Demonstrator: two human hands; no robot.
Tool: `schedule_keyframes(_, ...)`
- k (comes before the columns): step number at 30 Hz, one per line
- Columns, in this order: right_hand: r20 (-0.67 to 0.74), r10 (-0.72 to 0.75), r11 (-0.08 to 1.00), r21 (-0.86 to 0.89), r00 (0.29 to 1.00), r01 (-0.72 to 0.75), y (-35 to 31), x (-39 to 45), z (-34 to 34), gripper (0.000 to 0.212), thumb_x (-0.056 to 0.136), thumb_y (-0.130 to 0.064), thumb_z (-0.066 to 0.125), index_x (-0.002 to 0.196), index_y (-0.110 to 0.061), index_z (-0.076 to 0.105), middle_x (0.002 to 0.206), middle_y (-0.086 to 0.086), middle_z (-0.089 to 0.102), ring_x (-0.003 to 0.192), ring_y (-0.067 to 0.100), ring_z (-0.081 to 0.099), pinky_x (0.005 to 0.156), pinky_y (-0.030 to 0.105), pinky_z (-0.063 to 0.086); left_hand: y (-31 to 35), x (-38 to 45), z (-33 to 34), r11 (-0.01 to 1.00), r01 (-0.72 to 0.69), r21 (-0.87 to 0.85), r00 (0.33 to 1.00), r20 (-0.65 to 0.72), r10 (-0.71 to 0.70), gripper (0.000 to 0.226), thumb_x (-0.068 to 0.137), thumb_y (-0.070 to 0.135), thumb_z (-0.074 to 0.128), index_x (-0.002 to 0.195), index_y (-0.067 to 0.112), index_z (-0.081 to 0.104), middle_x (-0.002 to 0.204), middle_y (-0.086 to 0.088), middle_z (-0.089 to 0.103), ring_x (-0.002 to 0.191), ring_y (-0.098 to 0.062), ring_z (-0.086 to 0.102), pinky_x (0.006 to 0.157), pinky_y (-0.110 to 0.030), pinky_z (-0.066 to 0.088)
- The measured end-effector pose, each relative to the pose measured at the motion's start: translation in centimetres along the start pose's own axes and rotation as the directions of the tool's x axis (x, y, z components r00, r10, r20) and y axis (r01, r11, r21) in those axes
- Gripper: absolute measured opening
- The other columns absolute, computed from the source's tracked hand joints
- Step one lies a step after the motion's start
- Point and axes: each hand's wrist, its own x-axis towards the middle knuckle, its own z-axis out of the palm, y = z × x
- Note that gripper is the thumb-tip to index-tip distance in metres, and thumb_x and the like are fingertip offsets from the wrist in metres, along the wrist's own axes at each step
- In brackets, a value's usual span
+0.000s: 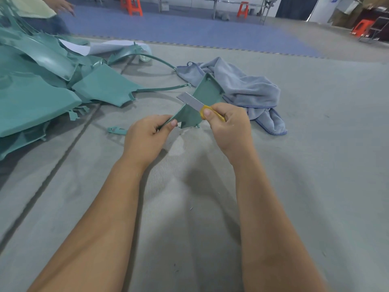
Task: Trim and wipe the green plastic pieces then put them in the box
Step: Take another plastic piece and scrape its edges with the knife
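My left hand (147, 133) pinches the near corner of a small triangular green plastic piece (205, 92), holding it up above the grey mat. My right hand (230, 125) grips a yellow-handled utility knife (192, 102), its long steel blade laid across the middle of the piece and pointing up to the left. A blue-grey cloth (252, 89) lies crumpled on the mat just behind and to the right of the piece. No box is in view.
A big heap of green plastic pieces (37, 87) fills the left side, with thin green strips (166, 88) trailing toward the centre. A small green offcut (116, 130) lies by my left hand. Another person (42, 9) stands far left. Orange stools (131, 5) stand beyond.
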Motion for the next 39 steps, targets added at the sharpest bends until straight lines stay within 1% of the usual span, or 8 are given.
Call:
schedule_keyframes(8,0.049,0.011,1.0,-0.008,0.999,-0.011,0.3,-0.2,1.0,0.024,0.092,-0.015,0.062,0.077,0.002,0.067,0.061,-0.001,0.044,0.057,0.007,0.035,0.055,0.026,0.029,-0.1,0.1,0.1,0.999,0.046,-0.02,0.999,-0.009,-0.046,0.034,0.093,0.046,0.047,0.092,0.02,0.069,0.058,0.003,0.038,0.058,-0.015,0.038,0.058,-0.033,0.03)
schedule_keyframes(11,0.082,0.032,0.999,0.0,0.996,-0.032,0.1,-0.3,1.2,0.023,0.092,-0.015,0.062,0.072,-0.004,0.066,0.057,-0.006,0.045,0.054,0.005,0.035,0.053,0.022,0.029,0.0,0.1,0.1,0.999,0.037,-0.015,0.999,-0.015,-0.037,0.035,0.092,0.048,0.047,0.094,0.022,0.069,0.061,0.002,0.047,0.062,-0.017,0.045,0.06,-0.036,0.038)
schedule_keyframes(16,-0.053,0.107,0.977,0.191,0.993,-0.095,-0.2,-0.1,0.4,0.024,0.094,-0.016,0.06,0.072,-0.024,0.064,0.046,-0.02,0.046,0.048,0.0,0.041,0.052,0.012,0.029,0.1,0.1,0.0,0.995,0.043,-0.093,0.998,-0.035,-0.047,0.029,0.087,0.05,0.053,0.109,0.037,0.068,0.091,0.016,0.07,0.087,-0.008,0.063,0.078,-0.036,0.052)
schedule_keyframes(21,-0.078,0.054,0.988,0.146,0.996,-0.042,-0.6,0.0,0.8,0.02,0.097,-0.014,0.057,0.078,-0.011,0.065,0.05,-0.017,0.042,0.052,0.003,0.038,0.055,0.018,0.03,0.0,0.2,-0.3,0.996,0.042,-0.076,0.999,-0.023,-0.044,0.016,0.084,0.051,0.056,0.095,0.041,0.064,0.08,0.016,0.066,0.077,-0.003,0.06,0.07,-0.031,0.051)
schedule_keyframes(26,-0.116,0.087,0.99,0.118,0.989,-0.073,-0.2,0.1,0.8,0.022,0.097,-0.016,0.056,0.084,-0.001,0.065,0.057,-0.008,0.038,0.055,0.007,0.032,0.055,0.024,0.029,-1.5,0.4,-2.1,0.996,0.038,-0.077,0.998,0.059,-0.033,0.022,0.087,0.044,0.06,0.107,0.047,0.066,0.089,0.021,0.071,0.087,-0.003,0.064,0.086,-0.033,0.052)
schedule_keyframes(28,-0.11,0.102,0.989,0.116,0.989,-0.089,-0.2,0.1,0.9,0.021,0.097,-0.017,0.056,0.083,-0.004,0.065,0.056,-0.009,0.038,0.054,0.007,0.032,0.055,0.024,0.029,-2.0,0.4,-2.4,0.993,0.054,-0.104,0.995,0.087,-0.045,0.026,0.091,0.038,0.061,0.107,0.059,0.06,0.085,0.031,0.068,0.082,0.007,0.062,0.08,-0.022,0.049)
schedule_keyframes(32,-0.076,0.09,0.992,0.096,0.993,-0.083,-0.4,-0.1,1.6,0.024,0.097,-0.015,0.056,0.082,0.003,0.063,0.057,-0.006,0.036,0.055,0.007,0.031,0.055,0.026,0.028,-1.8,0.4,-2.2,0.988,0.046,-0.146,0.997,0.07,-0.036,0.029,0.094,0.032,0.06,0.106,0.058,0.06,0.093,0.041,0.064,0.093,0.018,0.058,0.076,-0.002,0.041)
schedule_keyframes(39,-0.047,0.096,0.992,0.081,0.994,-0.092,-0.4,-0.4,1.5,0.024,0.097,-0.016,0.055,0.081,-0.001,0.064,0.063,0.004,0.04,0.057,0.008,0.032,0.055,0.026,0.027,-1.9,0.3,-1.9,0.985,0.048,-0.163,0.997,0.061,-0.039,0.032,0.094,0.033,0.06,0.106,0.063,0.057,0.093,0.041,0.064,0.094,0.016,0.058,0.082,-0.011,0.044)
